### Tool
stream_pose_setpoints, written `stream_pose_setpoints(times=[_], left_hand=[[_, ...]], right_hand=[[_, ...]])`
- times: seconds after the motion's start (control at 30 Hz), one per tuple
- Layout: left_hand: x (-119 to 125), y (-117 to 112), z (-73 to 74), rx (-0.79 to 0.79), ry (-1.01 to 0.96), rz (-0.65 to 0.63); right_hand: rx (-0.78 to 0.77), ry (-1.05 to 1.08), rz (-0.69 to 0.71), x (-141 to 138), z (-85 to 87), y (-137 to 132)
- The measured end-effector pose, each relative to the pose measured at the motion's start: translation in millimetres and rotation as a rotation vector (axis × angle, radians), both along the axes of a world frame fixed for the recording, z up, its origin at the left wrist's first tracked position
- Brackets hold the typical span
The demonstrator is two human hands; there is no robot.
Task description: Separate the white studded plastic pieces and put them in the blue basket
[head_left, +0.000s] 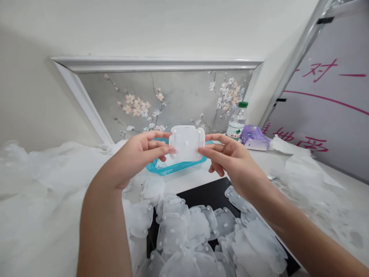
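Observation:
Between my two hands a white translucent plastic plate (186, 143) is held upright, its flat face toward me. It has rounded corners, small round studs near the corners and a small bump in the middle. My left hand (144, 148) pinches its left edge between thumb and fingers. On the right edge, my right hand (226, 152) does the same. Behind and below the plate stands a blue plastic basket (175, 168), partly hidden by the plate and hands; something white lies in it. Many like plates (173, 232) are heaped below my hands.
The heap lies partly on a black board (201, 191) on the white table. Crumpled white plastic film (57, 169) spreads at left, more wrapping (302, 169) at right. Behind are a green-capped bottle (236, 121), a purple wipes pack (254, 137), a framed flower picture (184, 92) and a whiteboard (325, 96).

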State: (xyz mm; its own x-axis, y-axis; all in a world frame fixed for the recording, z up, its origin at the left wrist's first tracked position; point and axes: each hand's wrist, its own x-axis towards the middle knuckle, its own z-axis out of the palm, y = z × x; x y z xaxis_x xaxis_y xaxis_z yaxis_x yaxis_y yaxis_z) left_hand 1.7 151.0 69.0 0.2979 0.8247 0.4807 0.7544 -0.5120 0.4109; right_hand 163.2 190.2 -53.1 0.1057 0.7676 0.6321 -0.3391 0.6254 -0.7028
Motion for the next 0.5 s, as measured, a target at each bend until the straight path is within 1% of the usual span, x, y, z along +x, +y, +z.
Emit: stream_pose_setpoints(times=[0.1,0.3,0.5], left_hand=[[0.0,-0.5,0.1,0.03,0.045,0.027],[-0.7,-1.9,-0.1,0.036,0.055,-0.01],[-0.1,-4.8,1.1,0.014,0.078,0.01]], right_hand=[[-0.011,-0.004,0.0,1.8,0.0,-1.8],[-0.017,-0.02,0.014,2.8,-0.8,-4.0],[0.013,-0.022,0.019,3.9,-2.2,-3.8]])
